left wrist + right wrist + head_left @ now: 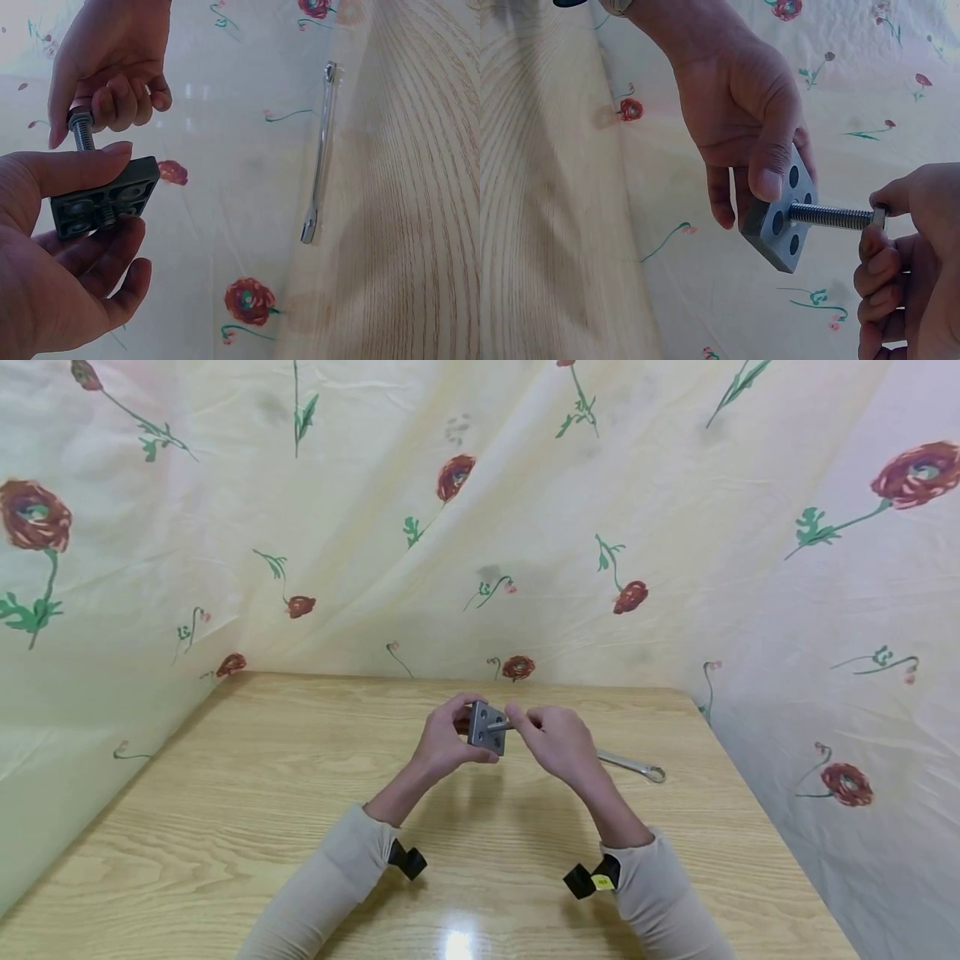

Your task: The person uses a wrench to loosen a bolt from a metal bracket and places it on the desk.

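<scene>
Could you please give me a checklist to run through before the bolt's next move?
1. Left hand grips the plate by its edges: ok.
2. Right hand pinches the bolt at its head: ok.
3. Bolt passes through the plate's middle, tip showing behind: ok.
4. Bolt head against the plate: not ok, much thread exposed.
5. Thread grip inside the plate: cannot tell, hidden.
6. Wrench on the table, apart from both hands: ok.

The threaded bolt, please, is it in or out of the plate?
Partway in: the threaded bolt passes through the plate, tip showing beyond, thread exposed toward its head.
</scene>
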Demonstrator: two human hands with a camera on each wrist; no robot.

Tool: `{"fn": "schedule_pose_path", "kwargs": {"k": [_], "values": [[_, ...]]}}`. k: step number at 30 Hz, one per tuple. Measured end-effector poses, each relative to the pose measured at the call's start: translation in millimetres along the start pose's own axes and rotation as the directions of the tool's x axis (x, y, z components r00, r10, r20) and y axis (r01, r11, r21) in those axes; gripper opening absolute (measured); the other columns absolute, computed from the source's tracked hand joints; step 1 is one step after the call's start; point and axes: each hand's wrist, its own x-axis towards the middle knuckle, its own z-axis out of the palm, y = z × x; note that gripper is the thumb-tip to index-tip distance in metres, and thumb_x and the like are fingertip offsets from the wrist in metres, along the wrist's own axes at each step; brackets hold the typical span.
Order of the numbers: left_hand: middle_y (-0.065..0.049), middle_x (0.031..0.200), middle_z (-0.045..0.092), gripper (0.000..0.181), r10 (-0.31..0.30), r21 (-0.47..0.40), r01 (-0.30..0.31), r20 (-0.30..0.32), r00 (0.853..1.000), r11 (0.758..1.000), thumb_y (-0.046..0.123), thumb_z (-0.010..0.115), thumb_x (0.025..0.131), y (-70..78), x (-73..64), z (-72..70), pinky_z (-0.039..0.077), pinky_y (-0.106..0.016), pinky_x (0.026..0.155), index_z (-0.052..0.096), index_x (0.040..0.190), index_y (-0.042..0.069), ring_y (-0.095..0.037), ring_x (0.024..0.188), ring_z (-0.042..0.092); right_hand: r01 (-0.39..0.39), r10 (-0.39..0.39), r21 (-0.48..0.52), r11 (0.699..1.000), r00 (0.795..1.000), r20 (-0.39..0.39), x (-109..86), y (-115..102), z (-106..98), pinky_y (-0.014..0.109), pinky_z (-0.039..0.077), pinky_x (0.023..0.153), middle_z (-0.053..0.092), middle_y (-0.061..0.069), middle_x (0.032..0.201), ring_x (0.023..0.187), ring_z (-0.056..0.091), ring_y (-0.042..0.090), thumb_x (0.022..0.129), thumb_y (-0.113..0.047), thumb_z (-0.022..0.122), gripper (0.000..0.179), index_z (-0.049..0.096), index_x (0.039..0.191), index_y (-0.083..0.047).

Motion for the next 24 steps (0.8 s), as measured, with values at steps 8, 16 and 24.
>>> {"fn": "schedule_pose_path", "kwargs": {"k": [8, 16, 24], "values": [[-0.017, 0.112, 0.073, 0.072, 0.0, -0.004, 0.0, -0.003, 1.0, 1.0, 0.0, 0.09, 0.065, -0.3, 0.9, 0.5, 0.054, -0.033, 0.084, 0.059, 0.129, 0.009, -0.021, 0.091, 0.066, 0.123, -0.126, -0.036, 0.992, 0.986, -0.106, -2.1, 2, -4, 0.024, 0.03, 0.052, 0.051, -0.001, 0.061, 0.053, 0.039, 0.01, 0.095, -0.032, 0.067, 0.028, 0.073, 0.083, -0.007], [-0.016, 0.112, 0.074, 0.074, -0.005, 0.007, 0.005, -0.001, 1.0, 1.0, -0.001, 0.091, 0.064, -1.1, 1.3, 0.9, 0.053, -0.032, 0.083, 0.059, 0.13, 0.006, -0.022, 0.091, 0.066, 0.229, -0.222, 0.031, 0.973, 0.963, -0.15, -3.4, 3, -9, 0.023, 0.029, 0.054, 0.042, -0.004, 0.057, 0.052, 0.035, 0.008, 0.081, -0.011, 0.075, 0.015, 0.077, 0.094, -0.004], [-0.017, 0.111, 0.074, 0.072, -0.003, -0.004, 0.004, 0.006, 1.0, 1.0, 0.0, 0.091, 0.064, 1.5, -0.1, 1.1, 0.052, -0.03, 0.083, 0.06, 0.128, 0.01, -0.021, 0.091, 0.065, 0.226, -0.217, 0.081, 0.971, 0.971, -0.105, -3.9, 1, -11, 0.023, 0.027, 0.054, 0.036, -0.005, 0.057, 0.052, 0.031, 0.009, 0.078, 0.004, 0.065, 0.023, 0.076, 0.096, -0.005]]}}
